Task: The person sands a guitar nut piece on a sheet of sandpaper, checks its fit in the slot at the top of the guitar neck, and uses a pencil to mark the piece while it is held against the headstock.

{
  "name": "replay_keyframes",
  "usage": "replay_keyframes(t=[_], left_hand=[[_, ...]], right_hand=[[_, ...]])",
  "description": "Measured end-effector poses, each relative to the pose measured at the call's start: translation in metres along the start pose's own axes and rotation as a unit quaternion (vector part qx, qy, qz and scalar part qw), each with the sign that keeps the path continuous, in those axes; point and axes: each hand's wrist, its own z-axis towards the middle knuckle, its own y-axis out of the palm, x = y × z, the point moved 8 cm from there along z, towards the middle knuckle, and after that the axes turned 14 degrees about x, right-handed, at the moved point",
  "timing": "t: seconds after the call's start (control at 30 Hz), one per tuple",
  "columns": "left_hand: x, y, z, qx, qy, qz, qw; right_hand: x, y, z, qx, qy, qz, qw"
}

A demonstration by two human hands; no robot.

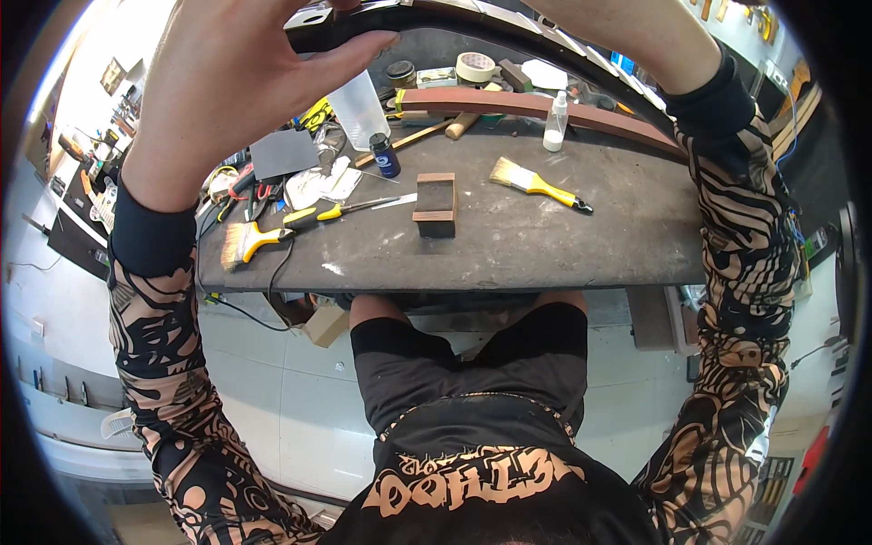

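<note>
A long black guitar neck (565, 45) with pale block inlays is raised near the top edge, arching across the view. My left hand (241, 77) is closed around its left end, the thumb lying along the dark edge; most of the fingers are cut off by the frame. Of my right hand (581, 20), only the wrist side shows, near the neck's middle, and its fingers are out of view. Below, on the dark bench (545, 241), stands a small wooden block with a padded recess (436, 202). A yellow-handled brush (540, 184) lies to its right.
At left are another brush (250, 242), a yellow-black file (313, 216), a dark blue bottle (384, 156), pliers and grey sandpaper (284, 154). Behind are a clear spray bottle (555, 123), a long reddish-brown curved wooden piece (518, 102) and a tape roll (475, 66).
</note>
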Motion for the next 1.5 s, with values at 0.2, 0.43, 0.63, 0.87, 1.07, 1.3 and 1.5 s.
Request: replay_keyframes(t=[0.2,0.43,0.63,0.87,1.07,1.3,1.5], left_hand=[[-0.003,-0.001,0.001,0.011,-0.004,-0.008,1.000],[-0.001,-0.003,0.002,0.032,0.023,-0.021,0.999],[-0.009,0.002,-0.006,0.017,-0.003,-0.011,1.000],[-0.010,0.000,-0.005,0.005,-0.004,0.004,1.000],[-0.014,-0.001,-0.010,0.020,-0.016,0.001,1.000],[-0.001,-0.002,-0.008,0.032,-0.020,-0.005,0.999],[-0.009,-0.003,-0.011,0.006,0.024,0.024,0.999]], right_hand=[[-0.007,0.010,0.003,-0.018,-0.005,0.037,0.999],[-0.015,0.009,0.002,-0.035,-0.005,0.054,0.998],[-0.020,0.015,0.006,-0.070,0.080,0.072,0.992],[-0.010,0.018,0.001,-0.027,0.002,0.146,0.989],[-0.031,0.011,0.016,-0.075,0.029,0.102,0.992],[-0.013,0.017,0.004,-0.057,0.003,0.105,0.993],[-0.003,0.018,0.003,-0.063,-0.059,0.105,0.991]])
